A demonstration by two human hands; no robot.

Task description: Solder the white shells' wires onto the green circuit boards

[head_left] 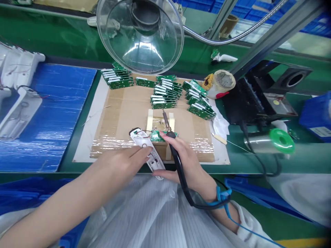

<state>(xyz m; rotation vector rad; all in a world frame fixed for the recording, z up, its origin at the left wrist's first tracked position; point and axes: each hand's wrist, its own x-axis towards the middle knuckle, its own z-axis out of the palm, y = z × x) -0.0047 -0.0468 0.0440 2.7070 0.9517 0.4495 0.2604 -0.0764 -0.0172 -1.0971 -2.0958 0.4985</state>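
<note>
A white plastic housing [159, 159] lies slanted at the front edge of the bench, its hollow side up with thin wires inside. My left hand [131, 156] has its fingers closed at the housing's middle; whether they also pinch a wire is hidden. In my right hand [190, 163] is a soldering iron [166, 119], its tip pointing away from me. The right thumb reaches the housing's near end. Thin wires run from the housing's far end to a green circuit board [156, 135], which rests on a small fixture [149, 120] and is partly covered by my right fingers.
Rows of green circuit boards [165, 93] stand on the cardboard [124, 120]. A clear fume hood [141, 51] hangs overhead. More white housings [23, 106] lie on a blue sheet [69, 89] at left. A solder spool [258, 143] and a black stand [238, 101] are right.
</note>
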